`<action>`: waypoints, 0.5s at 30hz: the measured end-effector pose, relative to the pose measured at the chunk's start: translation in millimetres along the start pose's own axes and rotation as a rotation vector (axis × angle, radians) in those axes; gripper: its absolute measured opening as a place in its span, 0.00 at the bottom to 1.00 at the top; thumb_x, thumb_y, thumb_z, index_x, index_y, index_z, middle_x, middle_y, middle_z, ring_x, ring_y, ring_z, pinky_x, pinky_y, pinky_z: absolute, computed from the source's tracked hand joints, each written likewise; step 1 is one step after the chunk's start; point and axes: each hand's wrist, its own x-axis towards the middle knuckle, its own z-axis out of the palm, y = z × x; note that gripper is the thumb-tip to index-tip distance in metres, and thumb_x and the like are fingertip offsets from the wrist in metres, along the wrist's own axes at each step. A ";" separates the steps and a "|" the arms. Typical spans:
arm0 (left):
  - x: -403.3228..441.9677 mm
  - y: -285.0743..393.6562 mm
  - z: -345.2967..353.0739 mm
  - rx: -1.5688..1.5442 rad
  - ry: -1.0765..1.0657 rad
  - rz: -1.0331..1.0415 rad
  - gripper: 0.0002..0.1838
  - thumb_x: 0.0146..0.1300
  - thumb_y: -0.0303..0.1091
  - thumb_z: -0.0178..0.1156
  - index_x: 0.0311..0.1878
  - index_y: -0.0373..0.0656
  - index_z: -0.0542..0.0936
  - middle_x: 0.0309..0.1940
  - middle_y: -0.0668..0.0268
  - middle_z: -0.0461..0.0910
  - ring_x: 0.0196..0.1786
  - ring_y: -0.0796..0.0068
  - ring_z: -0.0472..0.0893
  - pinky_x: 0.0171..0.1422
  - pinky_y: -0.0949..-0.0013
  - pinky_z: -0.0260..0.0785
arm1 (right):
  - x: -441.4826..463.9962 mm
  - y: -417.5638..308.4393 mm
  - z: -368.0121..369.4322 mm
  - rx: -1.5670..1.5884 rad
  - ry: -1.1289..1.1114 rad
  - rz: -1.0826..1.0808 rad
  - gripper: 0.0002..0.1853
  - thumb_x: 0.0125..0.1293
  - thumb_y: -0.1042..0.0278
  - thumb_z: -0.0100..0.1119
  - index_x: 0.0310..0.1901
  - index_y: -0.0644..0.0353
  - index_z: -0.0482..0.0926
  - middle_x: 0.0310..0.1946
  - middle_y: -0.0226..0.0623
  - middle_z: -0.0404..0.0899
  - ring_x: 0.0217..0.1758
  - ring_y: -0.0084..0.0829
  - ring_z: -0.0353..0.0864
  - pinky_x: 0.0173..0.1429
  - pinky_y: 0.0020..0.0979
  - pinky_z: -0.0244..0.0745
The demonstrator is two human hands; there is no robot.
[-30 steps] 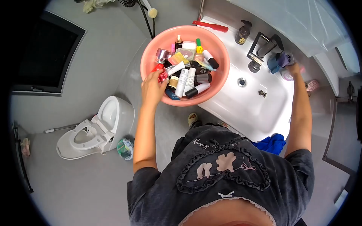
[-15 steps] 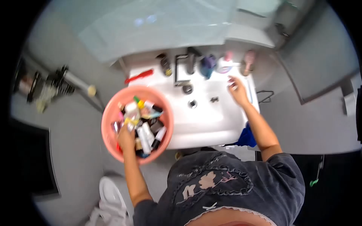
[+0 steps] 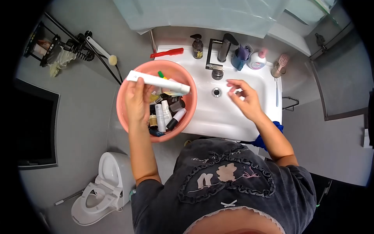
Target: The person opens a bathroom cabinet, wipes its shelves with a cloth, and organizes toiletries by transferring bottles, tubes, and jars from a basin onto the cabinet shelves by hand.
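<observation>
My left hand grips a white tube, raised above the pink basin. Bottles and cosmetics fill the basin, among them a silver-white bottle and a lilac bottle with a black cap. Part of the contents is hidden under the tube and hand. Over the white sink, my right hand has its fingers apart and curved, holding nothing. The drain lies just left of its fingertips.
Along the sink's back stand a red comb, a dark pump bottle, the black faucet, a blue cup, a white-and-pink bottle and a pink brush. A toilet is at lower left.
My left hand has lifted the white tube out of the basin. My right hand has left the blue cup and come over the sink. The view has turned.
</observation>
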 end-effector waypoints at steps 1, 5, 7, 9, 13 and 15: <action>-1.4 -1.0 9.2 -0.028 -0.025 -0.016 0.21 0.69 0.37 0.51 0.60 0.35 0.66 0.48 0.60 0.76 0.51 0.71 0.77 0.57 0.67 0.71 | 1.9 -8.4 10.0 0.013 -0.054 -0.021 0.19 0.58 0.72 0.62 0.53 0.57 0.76 0.44 0.29 0.76 0.41 0.17 0.73 0.37 0.18 0.68; -3.3 -17.8 30.4 -0.112 -0.065 -0.046 0.19 0.68 0.36 0.54 0.58 0.39 0.68 0.48 0.57 0.78 0.46 0.76 0.79 0.53 0.72 0.73 | 10.2 -25.9 39.8 -0.014 -0.073 -0.147 0.21 0.57 0.73 0.64 0.54 0.60 0.75 0.43 0.32 0.77 0.42 0.16 0.72 0.37 0.17 0.69; -4.9 -24.9 37.8 -0.100 -0.089 -0.060 0.19 0.67 0.36 0.54 0.58 0.38 0.68 0.48 0.57 0.78 0.46 0.76 0.79 0.53 0.73 0.73 | 13.1 -24.7 44.1 0.030 -0.114 -0.143 0.19 0.58 0.71 0.65 0.51 0.60 0.77 0.39 0.31 0.78 0.36 0.15 0.73 0.34 0.17 0.68; -7.5 -27.5 49.8 -0.068 -0.090 -0.075 0.20 0.67 0.37 0.55 0.58 0.38 0.68 0.47 0.59 0.78 0.47 0.77 0.79 0.52 0.73 0.73 | 13.0 -26.6 38.7 0.086 -0.113 0.003 0.17 0.58 0.70 0.65 0.50 0.61 0.78 0.36 0.30 0.79 0.34 0.15 0.73 0.34 0.19 0.69; -5.5 -41.6 63.0 -0.053 -0.157 -0.119 0.20 0.67 0.37 0.56 0.58 0.37 0.68 0.46 0.59 0.78 0.49 0.76 0.79 0.54 0.74 0.73 | 9.1 -17.8 21.6 0.245 -0.124 0.243 0.14 0.61 0.69 0.63 0.47 0.64 0.79 0.32 0.28 0.79 0.31 0.13 0.72 0.34 0.19 0.69; -3.8 -52.0 70.9 -0.051 -0.167 -0.143 0.21 0.66 0.37 0.56 0.58 0.37 0.68 0.46 0.59 0.78 0.49 0.76 0.79 0.54 0.74 0.73 | 4.5 -8.7 14.1 0.262 -0.113 0.259 0.14 0.61 0.68 0.62 0.47 0.64 0.79 0.33 0.28 0.79 0.32 0.13 0.72 0.35 0.19 0.69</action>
